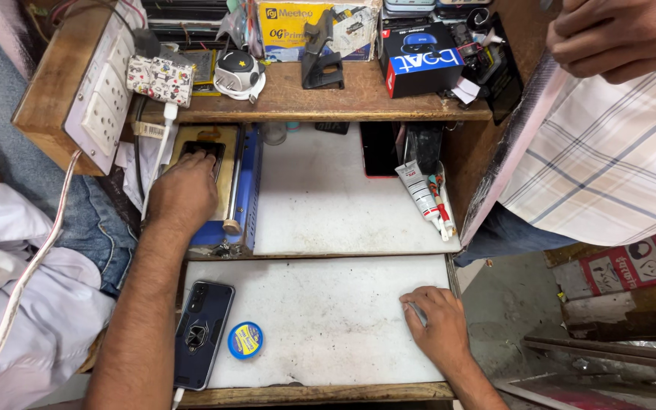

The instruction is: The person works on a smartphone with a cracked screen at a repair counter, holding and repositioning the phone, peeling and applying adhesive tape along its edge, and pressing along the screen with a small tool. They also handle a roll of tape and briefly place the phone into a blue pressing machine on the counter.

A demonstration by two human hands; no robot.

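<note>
Our left hand (pixel 184 190), frame left, presses flat on dark phone (pixel 200 154) atop brass plate (pixel 229 171), pinning it. Right hand (pixel 438 326), lower right, pinches thin tool (pixel 417 313), braced on bench (pixel 328 319). Hands well apart.

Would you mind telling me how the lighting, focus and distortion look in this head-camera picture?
Head view: even, soft light with only faint shadows under the left hand and right hand; mild glare on the dark phone; sharp focus across the white work surface; wide-angle bending tilts the wooden shelf edges outward.
</note>
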